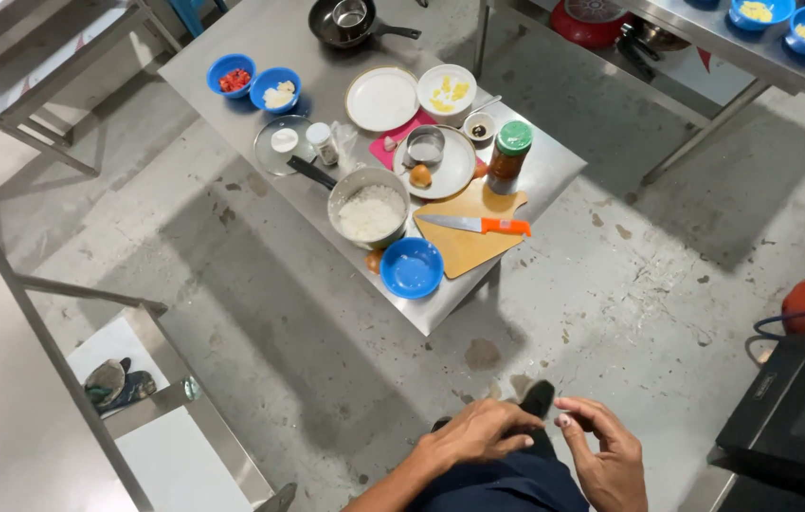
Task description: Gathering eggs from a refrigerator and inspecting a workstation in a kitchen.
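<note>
Blue bowl (412,268), empty, sat at the near corner of the steel table (260,47), just beside the pot of rice (369,213) and touching the edge of the wooden board (464,251), on which the orange-handled knife (476,225) lay flat with its blade pointing towards the pot. Both hands were low in the view, well apart from the table and over the concrete floor (326,332), above a dark shoe (539,396). The left hand (478,431) was palm down with its fingers loosely spread. The right hand (601,455) was half curled, with its fingertips close to those of the left. Neither held anything that could be made out, though a crumb pinched between the fingertips could not be ruled out. By the look of it, no piece of work was under way: the person stood back from the table with nothing gripped, in a pause between handlings. Any reach for the bowl would call for a step forward first. The hand would then have to come in from the near edge, keeping clear of the knife blade and of the tall green-lidded jar (509,152) behind the board.
</note>
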